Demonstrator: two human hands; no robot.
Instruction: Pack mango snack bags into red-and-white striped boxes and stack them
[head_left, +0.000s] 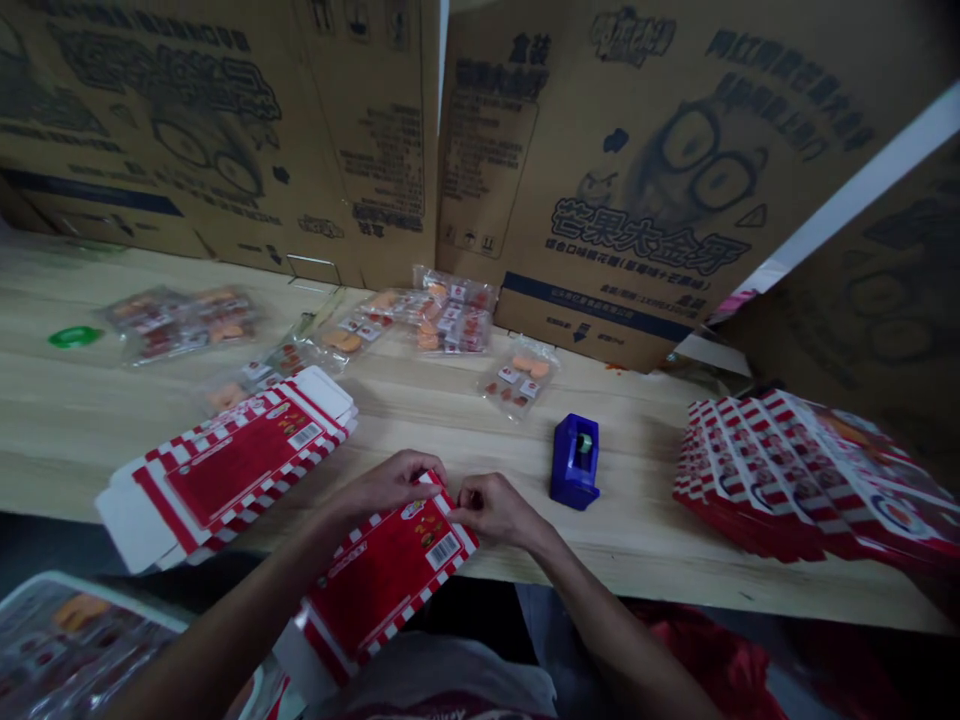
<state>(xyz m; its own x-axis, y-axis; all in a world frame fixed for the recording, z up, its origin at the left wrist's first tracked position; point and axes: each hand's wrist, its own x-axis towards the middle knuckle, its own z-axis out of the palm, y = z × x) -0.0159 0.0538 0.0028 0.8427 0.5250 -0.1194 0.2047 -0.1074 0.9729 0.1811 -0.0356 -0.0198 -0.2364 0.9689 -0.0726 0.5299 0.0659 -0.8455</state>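
Observation:
A red box with white striped edges (382, 590) lies tilted between my hands at the table's front edge, its barcode side facing up. My left hand (401, 482) grips its far end from the left, the thumb on top and the fingers bent over the edge. At the far right corner, my right hand (491, 508) pinches the box edge between thumb and fingertips. The near end has a white flap hanging toward my lap. To the left, a stack of flat red-and-white boxes (240, 465) lies on the table. A blue tape dispenser (575, 465) stands right of my right hand.
Clear packets of small pieces (454, 315) lie along the back, beside a single packet (520, 376). A green ring (75, 337) is far left. Striped boxes (810, 475) are stacked right. Cardboard cartons (600, 180) wall the back. A white bin (150, 597) holds packets lower left.

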